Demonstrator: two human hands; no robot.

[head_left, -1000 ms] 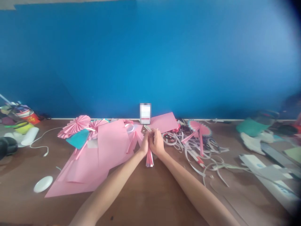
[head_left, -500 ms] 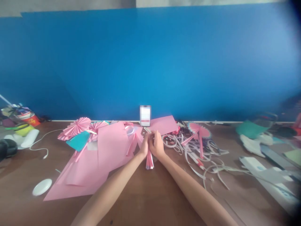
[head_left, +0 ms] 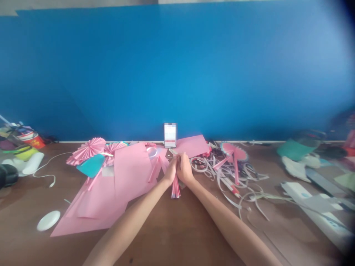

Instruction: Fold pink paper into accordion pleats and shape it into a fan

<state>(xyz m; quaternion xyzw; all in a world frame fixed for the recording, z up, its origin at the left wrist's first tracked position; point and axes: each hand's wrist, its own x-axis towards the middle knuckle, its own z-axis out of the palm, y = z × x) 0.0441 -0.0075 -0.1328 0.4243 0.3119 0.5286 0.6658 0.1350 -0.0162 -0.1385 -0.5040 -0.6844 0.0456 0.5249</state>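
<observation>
Left hand, right hand pinching pleated pink paper, lower end flaring, ridged.

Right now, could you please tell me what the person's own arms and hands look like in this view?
The left hand and right hand are ungloved, with no watch or bracelet visible at either wrist. The left forearm and right forearm are slim and bare, with no sleeve in view. Small details, such as rings, are too blurred to tell.

The pleated bundle looks like matt paper, the tabletop smooth wood.
</observation>
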